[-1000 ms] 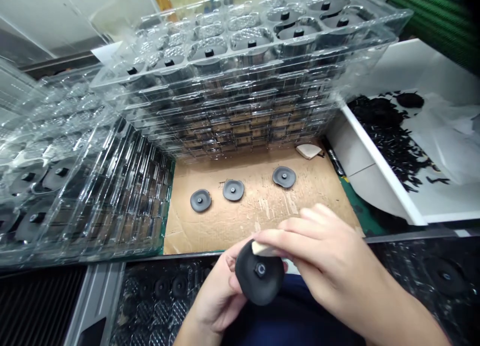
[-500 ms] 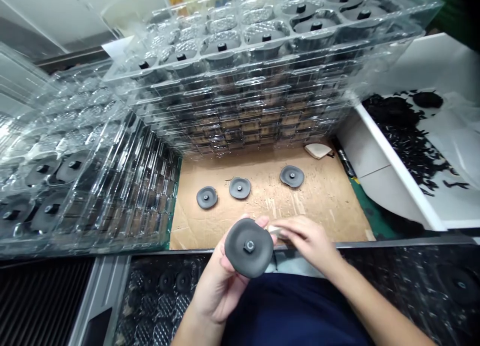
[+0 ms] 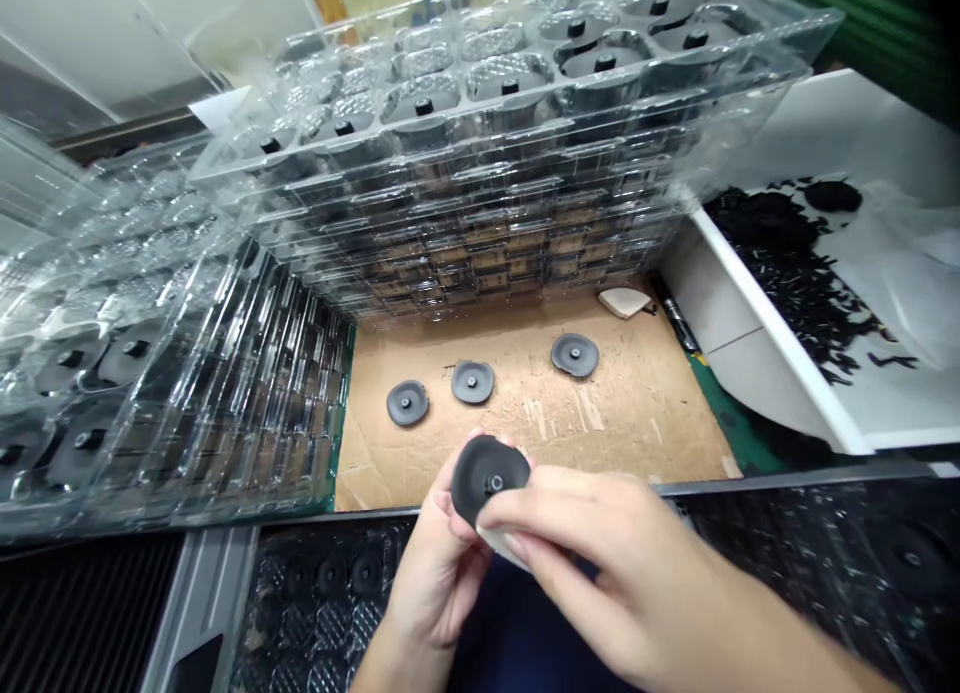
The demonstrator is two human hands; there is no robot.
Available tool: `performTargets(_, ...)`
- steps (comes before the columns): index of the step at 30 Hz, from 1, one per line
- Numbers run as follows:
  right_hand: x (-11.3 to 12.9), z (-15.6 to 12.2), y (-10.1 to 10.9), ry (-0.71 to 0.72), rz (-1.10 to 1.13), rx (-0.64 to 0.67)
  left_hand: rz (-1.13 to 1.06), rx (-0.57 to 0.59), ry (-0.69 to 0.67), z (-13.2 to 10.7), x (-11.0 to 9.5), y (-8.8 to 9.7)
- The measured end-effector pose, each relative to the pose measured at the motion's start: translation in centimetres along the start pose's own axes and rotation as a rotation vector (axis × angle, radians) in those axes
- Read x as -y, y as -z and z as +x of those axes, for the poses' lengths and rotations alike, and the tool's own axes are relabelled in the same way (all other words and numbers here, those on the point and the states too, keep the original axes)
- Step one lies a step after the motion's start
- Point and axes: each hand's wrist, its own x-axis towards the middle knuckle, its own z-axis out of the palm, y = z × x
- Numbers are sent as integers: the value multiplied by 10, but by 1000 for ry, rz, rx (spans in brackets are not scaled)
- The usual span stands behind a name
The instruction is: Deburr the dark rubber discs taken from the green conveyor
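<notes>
Scuffed cardboard (image 3: pixel 637 393), hand-held matte disc (image 3: pixel 477 471).

Three discs (image 3: pixel 472 371) on cardboard (image 3: pixel 637 403), one held disc (image 3: pixel 474 467), two pale pads (image 3: pixel 622 301)

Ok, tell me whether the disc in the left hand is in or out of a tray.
Out: the left hand grips the black disc, and the right hand holds a pale pad at the disc's edge.
</notes>
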Motion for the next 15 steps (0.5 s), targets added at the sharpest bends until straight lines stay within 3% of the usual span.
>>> performTargets(2,-4,5,-4,-26,-21,-13,-6,12,14,0,0,0)
performTargets(5,-8,8,-7,105,-40,-210,-19,37,75,0,-1,1)
performTargets(7,-7,3,-3,127,31,-147,-29,58,102,0,-3,3)
performTargets(9,-4,-7,6,44,72,-8,-35,77,127,-1,-4,6)
performTargets(11,-2,-16,15,-69,-1,26,-52,102,145,-1,-4,8)
performTargets(13,-3,-21,19,-120,-153,-53,-59,111,164,0,-2,7)
performTargets(15,-6,-17,16,-56,-337,-191,-62,100,160,1,-1,4)
